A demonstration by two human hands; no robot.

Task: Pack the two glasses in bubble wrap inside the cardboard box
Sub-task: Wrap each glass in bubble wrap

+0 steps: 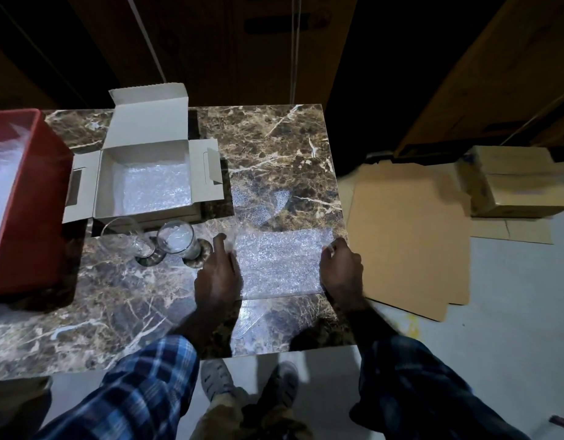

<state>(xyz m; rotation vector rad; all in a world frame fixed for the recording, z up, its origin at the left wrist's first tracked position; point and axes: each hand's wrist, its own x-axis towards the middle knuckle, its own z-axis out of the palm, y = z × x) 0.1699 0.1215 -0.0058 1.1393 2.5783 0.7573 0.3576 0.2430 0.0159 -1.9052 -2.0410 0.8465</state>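
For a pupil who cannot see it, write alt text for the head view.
A person's left hand and right hand hold a bubble wrap sheet flat on a marble table. Two glasses stand beside an open, bubble-lined cardboard box.

A dark brown marble-patterned table top with pale veins [274, 147] fills the middle, its gloss catching a bright light. Beyond it stand dark wooden panels [211, 52], possibly cupboard doors; the gloom hides detail. The pale grey floor [512, 296] lies to the right, with flattened tan cardboard sheets [407, 236] spread on it near the table and stacked brown cardboard cartons [515, 182] just behind them.
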